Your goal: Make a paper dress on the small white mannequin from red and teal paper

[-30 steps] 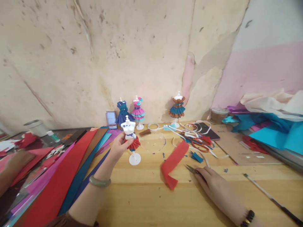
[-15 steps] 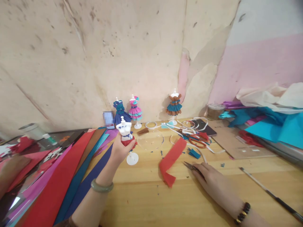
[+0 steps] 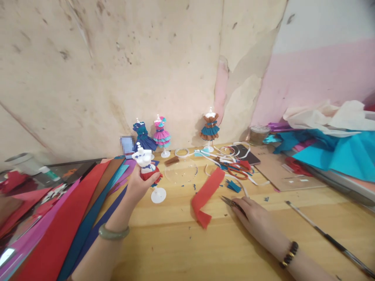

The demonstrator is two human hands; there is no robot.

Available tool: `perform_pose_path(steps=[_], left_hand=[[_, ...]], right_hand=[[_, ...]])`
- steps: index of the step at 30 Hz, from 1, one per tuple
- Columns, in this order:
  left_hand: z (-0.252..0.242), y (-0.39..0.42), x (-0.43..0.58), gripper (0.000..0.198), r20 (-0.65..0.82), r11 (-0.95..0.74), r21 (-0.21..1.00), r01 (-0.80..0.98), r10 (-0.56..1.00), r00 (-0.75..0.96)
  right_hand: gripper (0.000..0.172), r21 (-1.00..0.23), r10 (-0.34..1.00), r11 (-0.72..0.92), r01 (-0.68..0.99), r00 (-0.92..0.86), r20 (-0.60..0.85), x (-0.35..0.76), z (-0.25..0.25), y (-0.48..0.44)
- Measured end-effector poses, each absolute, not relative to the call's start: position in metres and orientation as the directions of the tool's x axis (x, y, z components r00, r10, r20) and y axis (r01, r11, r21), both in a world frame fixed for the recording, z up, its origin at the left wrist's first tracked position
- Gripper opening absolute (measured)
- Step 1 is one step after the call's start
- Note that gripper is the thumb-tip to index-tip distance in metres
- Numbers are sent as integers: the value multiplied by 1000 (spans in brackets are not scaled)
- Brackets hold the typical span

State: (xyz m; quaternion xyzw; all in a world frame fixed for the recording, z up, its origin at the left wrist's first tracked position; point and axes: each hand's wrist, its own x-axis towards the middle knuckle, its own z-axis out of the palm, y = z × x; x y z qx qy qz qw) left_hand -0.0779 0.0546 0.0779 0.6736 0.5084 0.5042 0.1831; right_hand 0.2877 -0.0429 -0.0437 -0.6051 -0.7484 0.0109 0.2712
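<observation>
My left hand [image 3: 138, 185] is wrapped round a small white mannequin [image 3: 143, 158] on a round white base. The mannequin wears a short red crepe-paper skirt [image 3: 150, 173] with a dark blue band at the waist, and it leans left. Lying on the table, my right hand [image 3: 253, 214] has its fingers closed over the handles of small pointed scissors [image 3: 230, 201]. Their blades point left, toward a bent strip of red crepe paper [image 3: 206, 195]. Just beyond the blades lie dark teal paper pieces [image 3: 233, 186].
Three dressed mannequins stand by the wall, including a brown-and-teal one [image 3: 210, 127]. Orange-handled scissors [image 3: 238, 171] lie among white ribbons. Coloured paper sheets [image 3: 79, 199] cover the left side; another person's hand [image 3: 8, 208] shows there. A pen [image 3: 322, 233] lies at right.
The view has turned slightly right, so things sit further left. The held mannequin leans a bit more to the left. The other person's hand has mostly slipped out of view. Both my grips stay the same.
</observation>
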Motion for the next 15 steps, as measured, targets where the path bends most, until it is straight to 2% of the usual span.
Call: perform_pose_path(steps=[6,13,15], left_hand=[[77,50,-86,55,514,-493,786,372,856,50],[52,40,-99,79,491,-465,819,335,871,9],[41,33,-104,80,451,-427,861,277,892,-26]], right_hand=[[33,-344,868,326,881,-134,478,293,-53,-41],[39,-290,845,366,884,-185,502,304,-61,-36],[39,-275,842,374,886,-200,500,308,-65,-35]])
